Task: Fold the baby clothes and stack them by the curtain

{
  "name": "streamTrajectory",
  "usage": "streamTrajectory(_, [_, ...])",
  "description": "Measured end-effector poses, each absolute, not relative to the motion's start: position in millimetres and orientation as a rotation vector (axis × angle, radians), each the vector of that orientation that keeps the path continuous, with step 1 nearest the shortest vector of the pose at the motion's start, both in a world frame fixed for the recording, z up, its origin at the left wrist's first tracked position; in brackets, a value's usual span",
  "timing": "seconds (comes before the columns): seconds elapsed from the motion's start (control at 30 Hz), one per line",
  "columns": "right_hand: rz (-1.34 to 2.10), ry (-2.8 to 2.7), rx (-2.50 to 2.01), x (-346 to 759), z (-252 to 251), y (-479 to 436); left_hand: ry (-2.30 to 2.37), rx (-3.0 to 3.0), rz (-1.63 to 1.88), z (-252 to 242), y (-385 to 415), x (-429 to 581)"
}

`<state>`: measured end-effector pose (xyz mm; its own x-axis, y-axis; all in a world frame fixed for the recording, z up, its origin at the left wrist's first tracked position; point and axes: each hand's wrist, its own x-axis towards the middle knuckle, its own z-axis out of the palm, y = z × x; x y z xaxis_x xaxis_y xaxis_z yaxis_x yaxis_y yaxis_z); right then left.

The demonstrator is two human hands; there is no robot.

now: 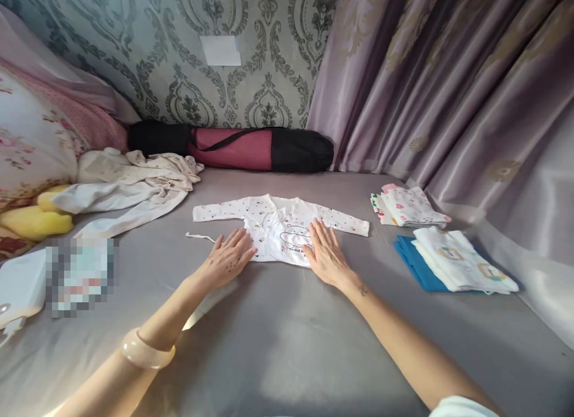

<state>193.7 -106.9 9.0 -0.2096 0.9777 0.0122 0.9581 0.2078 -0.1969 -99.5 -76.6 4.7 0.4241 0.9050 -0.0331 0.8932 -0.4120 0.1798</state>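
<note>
Left hand (pixel 230 257) and right hand (pixel 329 255) lie flat, gripping nothing, at the shirt (pixel 268 235)'s sides: spread, unfolded; folded clothes (pixel 457 258) sit right.

You can read no whole word with certainty. On the small white shirt (pixel 269 247), 1 short line of lettering (pixel 293 250), mostly black, sits under a cartoon outline (pixel 296 230) and runs up to your right hand (pixel 327 253); it is too small to make out. The pixelated item (pixel 85 276) is illegible.
</note>
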Motion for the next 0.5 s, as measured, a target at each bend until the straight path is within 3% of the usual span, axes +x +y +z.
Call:
streamTrajectory(0.13, [0.405,-2.353,-1.952,209,19,-91,1.565,2.53,0.097,9,-72,-91])
streamTrajectory(0.33, [0.073,-2.11,-2.099,226,11,-54,1.338,2.705,0.124,0,-76,-68])
streamTrajectory(0.5, [0.38,-2.166,-2.113,241,-6,-40,1.171,2.716,0.165,-2,-77,-65])
